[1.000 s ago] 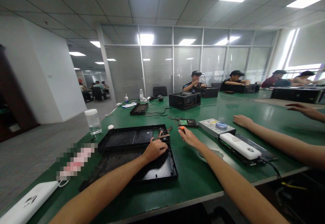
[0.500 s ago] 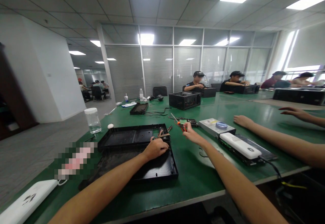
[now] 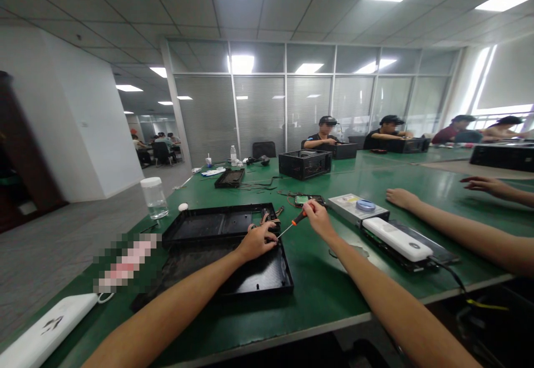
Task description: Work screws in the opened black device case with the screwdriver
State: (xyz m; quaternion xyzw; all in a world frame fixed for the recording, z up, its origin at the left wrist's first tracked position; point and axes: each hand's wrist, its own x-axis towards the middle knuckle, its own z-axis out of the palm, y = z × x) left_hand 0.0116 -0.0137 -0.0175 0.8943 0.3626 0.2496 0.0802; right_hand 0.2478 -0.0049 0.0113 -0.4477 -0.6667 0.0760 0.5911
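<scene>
My right hand is closed around the handle of a screwdriver, orange and black. The screwdriver's thin metal shaft slants down to the left, and its tip meets the fingertips of my left hand. Those left fingers are drawn together at the inner edge of a black computer case panel. What they pinch, if anything, is too small to make out. Behind them, striped ribbon-like cables lie bunched at the corner of a raised black section. My left forearm covers part of the panel.
Right of my hand sit a silver optical drive with a blue round item on it, and a white power bank. Another person's arms rest at the right. A lidded plastic jar stands left. Beyond is a black computer case.
My right hand has turned the screwdriver from pointing up and away to pointing down left, bringing its tip to my left fingers. The left hand's fingers have lifted slightly.
</scene>
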